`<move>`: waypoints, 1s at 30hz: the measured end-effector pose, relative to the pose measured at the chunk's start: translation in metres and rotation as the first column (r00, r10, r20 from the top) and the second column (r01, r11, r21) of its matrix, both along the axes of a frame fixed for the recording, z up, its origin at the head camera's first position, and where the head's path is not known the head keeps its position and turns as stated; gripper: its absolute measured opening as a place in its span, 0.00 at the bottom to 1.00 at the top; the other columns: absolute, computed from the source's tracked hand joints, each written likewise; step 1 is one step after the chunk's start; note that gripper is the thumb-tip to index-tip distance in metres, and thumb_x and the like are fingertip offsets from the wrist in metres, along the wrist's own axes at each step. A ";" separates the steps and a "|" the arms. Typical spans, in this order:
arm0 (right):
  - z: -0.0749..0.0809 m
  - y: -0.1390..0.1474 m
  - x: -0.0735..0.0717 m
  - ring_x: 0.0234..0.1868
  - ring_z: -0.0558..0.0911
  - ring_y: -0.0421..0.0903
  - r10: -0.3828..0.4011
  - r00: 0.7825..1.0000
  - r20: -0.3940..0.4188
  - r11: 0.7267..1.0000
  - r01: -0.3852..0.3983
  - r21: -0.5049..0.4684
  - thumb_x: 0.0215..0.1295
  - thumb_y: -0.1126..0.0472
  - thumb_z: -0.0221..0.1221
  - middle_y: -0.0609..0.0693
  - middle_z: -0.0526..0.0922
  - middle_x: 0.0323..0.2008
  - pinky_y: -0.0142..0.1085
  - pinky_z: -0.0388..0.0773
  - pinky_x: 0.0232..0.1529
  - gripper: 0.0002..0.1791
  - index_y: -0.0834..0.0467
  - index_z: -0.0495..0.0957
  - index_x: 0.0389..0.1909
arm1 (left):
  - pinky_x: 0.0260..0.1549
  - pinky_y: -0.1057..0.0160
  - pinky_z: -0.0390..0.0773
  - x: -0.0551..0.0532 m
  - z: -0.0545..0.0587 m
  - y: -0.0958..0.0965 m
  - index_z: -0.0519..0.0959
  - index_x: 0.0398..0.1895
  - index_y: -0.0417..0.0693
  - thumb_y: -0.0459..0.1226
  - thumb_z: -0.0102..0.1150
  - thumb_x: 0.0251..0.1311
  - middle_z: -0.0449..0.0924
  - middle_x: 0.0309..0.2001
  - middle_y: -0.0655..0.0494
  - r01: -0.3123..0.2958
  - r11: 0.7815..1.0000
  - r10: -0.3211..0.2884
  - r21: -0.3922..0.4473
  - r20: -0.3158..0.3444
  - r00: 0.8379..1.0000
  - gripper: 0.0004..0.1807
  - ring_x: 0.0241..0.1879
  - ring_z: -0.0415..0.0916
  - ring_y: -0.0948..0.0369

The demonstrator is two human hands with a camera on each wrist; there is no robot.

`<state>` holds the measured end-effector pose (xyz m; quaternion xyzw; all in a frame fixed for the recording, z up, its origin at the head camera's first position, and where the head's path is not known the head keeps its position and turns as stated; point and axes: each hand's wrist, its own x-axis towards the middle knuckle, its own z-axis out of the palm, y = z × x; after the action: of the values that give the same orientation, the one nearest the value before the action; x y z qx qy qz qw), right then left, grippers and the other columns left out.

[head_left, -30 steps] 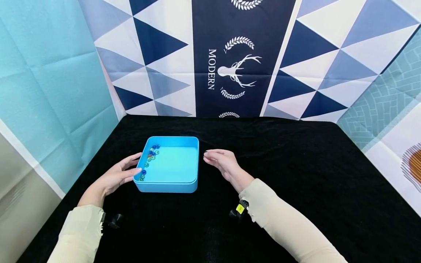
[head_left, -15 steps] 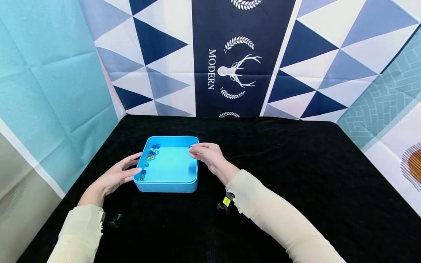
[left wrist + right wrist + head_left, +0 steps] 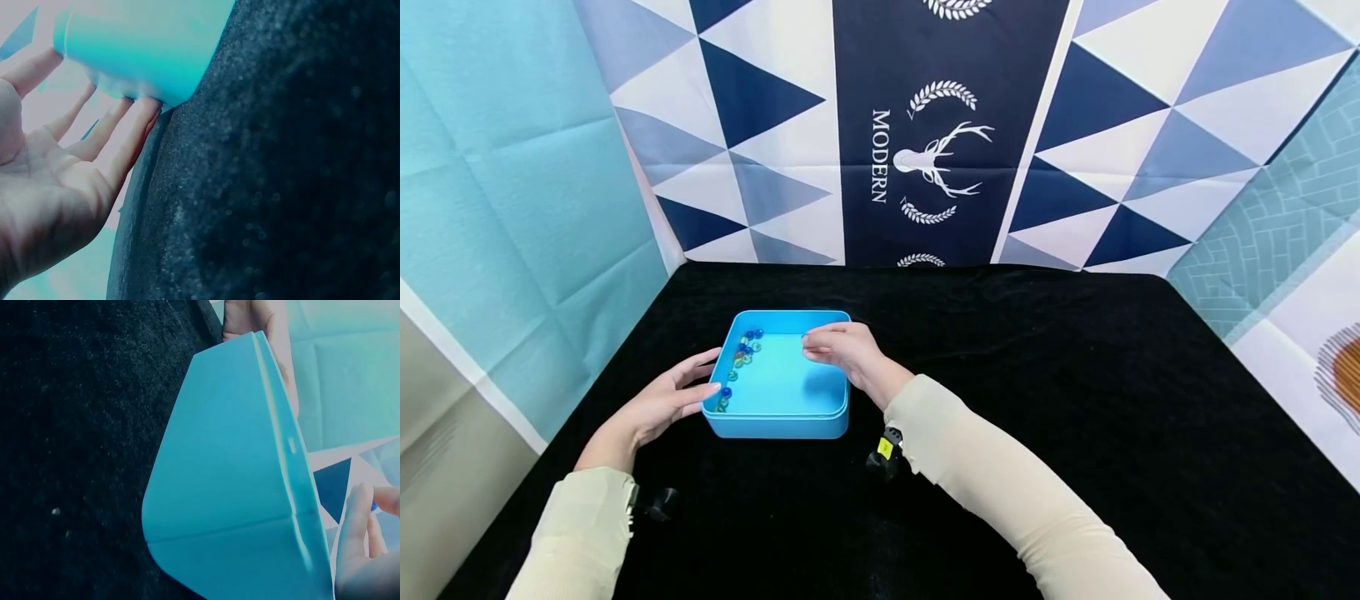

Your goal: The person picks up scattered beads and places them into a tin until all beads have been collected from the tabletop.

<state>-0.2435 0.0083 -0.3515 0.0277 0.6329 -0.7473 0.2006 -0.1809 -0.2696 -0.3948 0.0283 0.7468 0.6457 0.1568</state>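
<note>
A square light-blue box (image 3: 782,427) stands on black cloth, its top uncovered. Several glass marbles (image 3: 745,349), blue and clear with coloured swirls, lie along the box's left inner wall. My left hand (image 3: 658,404) rests against the outside of that wall; its fingers are fairly straight and the thumb touches the rim, as the left wrist view shows. Over the right half of the box is my right hand (image 3: 850,354). Its thumb and fingertips pinch a small blue marble (image 3: 374,505), mostly hidden by the fingers and seen in the right wrist view.
Black cloth (image 3: 1037,433) covers the table around the box. A patterned curtain (image 3: 775,150) with triangles and a deer print hangs behind it, and a pale blue curtain (image 3: 527,183) hangs on the left.
My right hand has moved left, from beside the box to above its inside, with the marble between its fingertips. The left hand and the box stay in place.
</note>
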 end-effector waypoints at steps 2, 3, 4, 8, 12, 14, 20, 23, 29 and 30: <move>0.000 -0.002 0.001 0.34 0.83 0.46 0.004 1.000 0.002 1.000 -0.004 0.007 0.55 0.72 0.63 0.57 0.83 0.34 0.35 0.79 0.40 0.09 0.68 0.81 0.38 | 0.48 0.64 0.74 0.000 0.000 0.001 0.44 0.74 0.49 0.40 0.56 0.64 0.44 0.69 0.37 0.001 1.000 -0.001 -0.001 0.002 1.000 0.41 0.52 0.72 0.56; 0.000 -0.002 0.001 0.34 0.83 0.46 0.005 1.000 0.004 1.000 -0.005 0.009 0.55 0.71 0.63 0.57 0.83 0.34 0.35 0.79 0.41 0.09 0.68 0.81 0.38 | 0.48 0.64 0.74 0.000 0.000 0.001 0.44 0.74 0.49 0.40 0.56 0.64 0.45 0.69 0.37 0.002 1.000 -0.002 0.000 0.003 1.000 0.41 0.52 0.73 0.56; 0.000 -0.002 0.002 0.34 0.83 0.46 0.004 1.000 0.008 1.000 -0.004 0.011 0.55 0.71 0.63 0.57 0.83 0.35 0.35 0.79 0.41 0.09 0.67 0.81 0.38 | 0.48 0.64 0.74 0.000 0.000 0.001 0.44 0.74 0.48 0.40 0.56 0.64 0.44 0.69 0.37 0.003 1.000 -0.003 0.003 0.002 1.000 0.41 0.52 0.73 0.56; 0.000 -0.003 0.001 0.35 0.83 0.46 -0.006 1.000 0.009 1.000 0.006 0.012 0.55 0.70 0.64 0.57 0.83 0.35 0.34 0.79 0.40 0.08 0.66 0.82 0.37 | 0.48 0.65 0.74 0.001 0.001 0.002 0.45 0.74 0.48 0.40 0.57 0.63 0.45 0.69 0.37 0.000 1.000 0.000 0.008 -0.005 1.000 0.41 0.51 0.73 0.57; 0.000 -0.004 0.000 0.36 0.83 0.46 -0.020 1.000 0.011 1.000 0.020 0.007 0.55 0.70 0.64 0.57 0.83 0.35 0.34 0.79 0.40 0.08 0.66 0.81 0.37 | 0.48 0.65 0.74 0.001 0.001 0.002 0.45 0.74 0.48 0.40 0.56 0.63 0.45 0.69 0.36 -0.006 1.000 0.006 -0.002 -0.005 1.000 0.41 0.51 0.73 0.57; 0.000 -0.003 0.001 0.37 0.83 0.46 -0.023 1.000 0.010 1.000 0.023 0.005 0.56 0.70 0.63 0.57 0.83 0.35 0.34 0.79 0.41 0.09 0.66 0.81 0.38 | 0.48 0.65 0.74 0.001 0.001 0.001 0.45 0.74 0.49 0.40 0.56 0.64 0.45 0.69 0.36 -0.008 1.000 0.008 -0.012 -0.004 1.000 0.41 0.52 0.72 0.57; -0.002 0.003 0.003 0.36 0.83 0.47 -0.027 1.000 -0.015 0.999 0.027 -0.036 0.56 0.71 0.63 0.58 0.83 0.36 0.35 0.79 0.42 0.12 0.69 0.79 0.42 | 0.48 0.65 0.74 0.001 0.002 0.002 0.45 0.74 0.49 0.41 0.56 0.64 0.45 0.69 0.37 -0.012 1.000 0.012 -0.025 -0.008 1.000 0.41 0.52 0.72 0.56; -0.004 0.007 0.006 0.35 0.83 0.46 -0.035 0.999 -0.024 0.997 0.033 -0.064 0.56 0.71 0.62 0.58 0.83 0.35 0.36 0.79 0.43 0.13 0.70 0.79 0.43 | 0.48 0.65 0.74 0.002 0.002 0.002 0.45 0.74 0.49 0.40 0.56 0.64 0.45 0.69 0.36 -0.014 1.000 0.013 -0.025 -0.006 1.000 0.41 0.51 0.73 0.57; -0.009 0.018 0.010 0.33 0.82 0.44 -0.065 0.997 -0.033 0.990 0.061 -0.128 0.57 0.72 0.61 0.56 0.83 0.32 0.36 0.78 0.44 0.14 0.72 0.78 0.44 | 0.48 0.64 0.74 0.002 0.001 0.002 0.44 0.74 0.48 0.40 0.55 0.64 0.44 0.69 0.36 -0.007 1.000 0.007 -0.005 -0.001 1.000 0.41 0.50 0.74 0.58; -0.010 0.020 0.011 0.33 0.82 0.44 -0.074 0.997 -0.036 0.988 0.068 -0.139 0.57 0.72 0.61 0.55 0.82 0.32 0.36 0.78 0.44 0.14 0.73 0.77 0.45 | 0.48 0.64 0.74 0.001 0.001 0.002 0.44 0.74 0.48 0.40 0.55 0.64 0.44 0.69 0.36 -0.006 1.000 0.006 -0.001 -0.002 1.000 0.41 0.50 0.74 0.58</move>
<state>-0.2328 0.0281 -0.3614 0.0211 0.5823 -0.7963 0.1623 -0.1794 -0.2680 -0.3939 0.0267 0.7475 0.6455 0.1543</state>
